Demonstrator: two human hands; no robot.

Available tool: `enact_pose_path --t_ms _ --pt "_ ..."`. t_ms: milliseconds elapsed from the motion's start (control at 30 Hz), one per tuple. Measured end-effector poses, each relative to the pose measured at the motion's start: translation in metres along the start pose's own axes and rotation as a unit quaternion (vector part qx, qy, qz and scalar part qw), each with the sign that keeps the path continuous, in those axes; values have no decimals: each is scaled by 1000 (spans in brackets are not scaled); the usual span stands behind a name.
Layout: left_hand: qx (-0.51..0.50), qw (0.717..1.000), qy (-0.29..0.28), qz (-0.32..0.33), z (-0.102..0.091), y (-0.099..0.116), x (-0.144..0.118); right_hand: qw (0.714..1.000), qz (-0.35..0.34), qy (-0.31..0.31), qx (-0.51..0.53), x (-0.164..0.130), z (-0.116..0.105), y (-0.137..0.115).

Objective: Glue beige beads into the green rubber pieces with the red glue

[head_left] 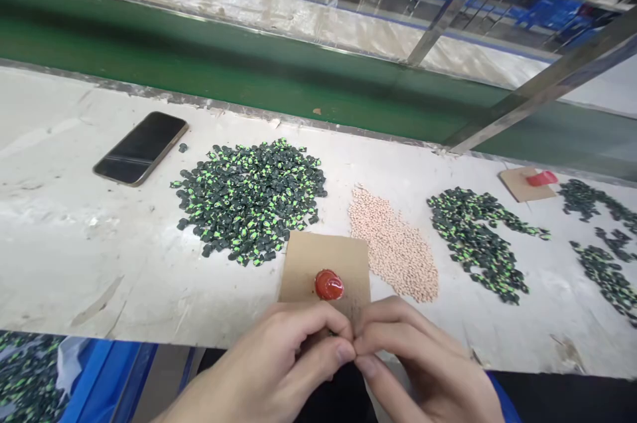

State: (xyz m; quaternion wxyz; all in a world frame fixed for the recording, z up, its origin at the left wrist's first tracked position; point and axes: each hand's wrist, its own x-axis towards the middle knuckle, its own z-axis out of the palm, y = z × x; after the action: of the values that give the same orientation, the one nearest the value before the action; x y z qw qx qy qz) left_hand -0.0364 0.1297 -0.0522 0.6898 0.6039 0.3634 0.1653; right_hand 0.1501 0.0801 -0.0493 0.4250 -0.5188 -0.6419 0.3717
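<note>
My left hand (303, 356) and my right hand (423, 360) meet at the fingertips, just past the table's near edge. Both are closed in a pinch. A sliver of dark green shows between the left fingers, seemingly a small black-and-green piece, mostly hidden. Whatever the right fingertips pinch is covered. Right beyond the hands lies a cardboard square (308, 257) with a glossy red blob (329, 284) on it. A large pile of small black-and-green pieces (253, 197) spreads behind to the left. Tiny pale pink beads (393, 244) form a heap to the right.
A phone (141, 147) lies at the far left. More black-and-green pieces (478, 244) are at the right, near another cardboard piece (520, 185) with a red tube-like object (542, 178). A green belt (249, 78) runs behind, under a metal post (497, 117). A blue bin (104, 376) stands lower left.
</note>
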Motion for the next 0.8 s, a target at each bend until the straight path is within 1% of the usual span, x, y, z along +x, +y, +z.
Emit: enact_pose_path --t_ms 100,167,233,300,333,400,467,533,800 --pt "-9 1000 16 -8 1 -5 -1 999 -7 -12 -44 -5 1 4" --pt "-13 999 44 3 1 -12 -3 999 15 1 -43 -11 2 11" --pt "3 994 108 25 0 -21 -4 997 51 42 -39 -17 4 22" --pt "34 981 184 56 -2 -31 -5 992 76 87 -50 -22 7 34" --pt "52 972 219 72 -2 -35 -4 990 82 100 -58 -23 9 40" --pt "86 955 265 97 -3 -44 -2 988 85 105 -74 -25 14 49" --pt "107 946 284 112 -2 -51 0 988 77 100 -88 -24 18 54" --pt "109 944 292 107 0 -55 1 988 65 98 -103 -22 22 57" --pt "46 942 328 44 3 -61 -1 983 47 108 -138 -16 26 55"
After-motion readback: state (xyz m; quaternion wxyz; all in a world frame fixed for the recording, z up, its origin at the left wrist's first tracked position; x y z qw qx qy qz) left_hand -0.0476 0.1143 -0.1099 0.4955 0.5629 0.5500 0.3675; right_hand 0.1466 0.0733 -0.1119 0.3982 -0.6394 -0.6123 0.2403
